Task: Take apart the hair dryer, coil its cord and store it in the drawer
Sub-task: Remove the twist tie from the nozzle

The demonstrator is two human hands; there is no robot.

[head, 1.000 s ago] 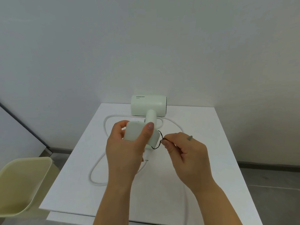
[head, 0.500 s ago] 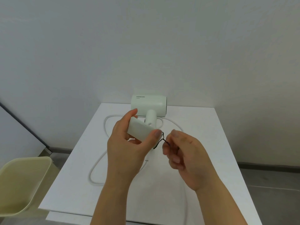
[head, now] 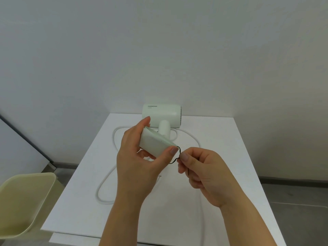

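My left hand [head: 134, 167] grips the white nozzle [head: 154, 144] above mid-table [head: 221, 157], thumb on its near corner, fingers curled behind. Nozzle's long axis runs 10 to 4 o'clock. At its 4 o'clock my right hand [head: 204, 173] pinches a thin black tie [head: 174, 161]; can't tell if it's attached. Hair dryer [head: 161, 112] lies at 12 o'clock, barrel 9-to-3, handle pointing 6. Cord [head: 104, 183] loops toward 7 o'clock.

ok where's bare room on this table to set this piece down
Bare: the right strip of the table, between the cord and the edge; also the front-left corner, outside the cord loop, toward the bin. Crowded: back centre, hair dryer and cord loops.
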